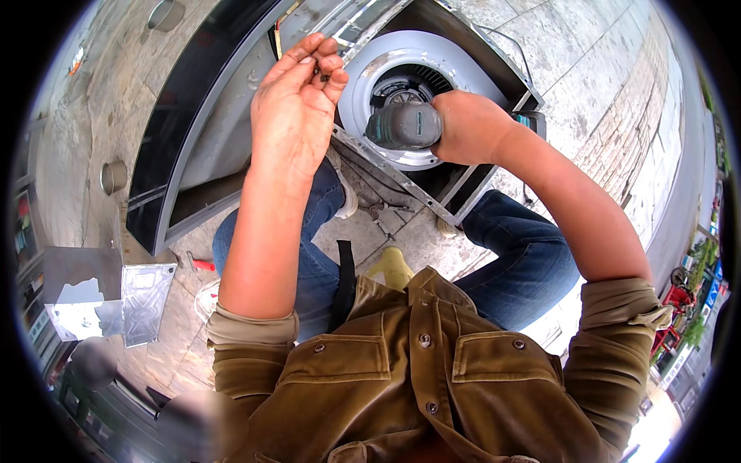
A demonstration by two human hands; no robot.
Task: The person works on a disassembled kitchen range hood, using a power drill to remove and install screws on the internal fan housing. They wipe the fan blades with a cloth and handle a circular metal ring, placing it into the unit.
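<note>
My right hand [475,127] is wrapped round the grip of a cordless drill [404,126], black with teal marks. The drill's body is over the round fan opening, and its tip is hidden beneath it. A grey ring-shaped blower housing [463,58] surrounds the opening, set in an open metal box frame [421,199]. My left hand [297,96] is raised palm up beside the housing's left edge. Its fingers curl in round small dark pieces [320,75] that look like screws. To the left, a long dark glossy panel [166,131] with a grey edge adjoins the frame.
Between my feet lie metal hand tools [384,216], beside a yellow stool [394,266]. A red-handled tool [204,265] rests on the paving near my left leg. Metal cups [113,177] and a sheet-metal piece [147,305] are farther left. A dark cable [515,45] runs behind the frame.
</note>
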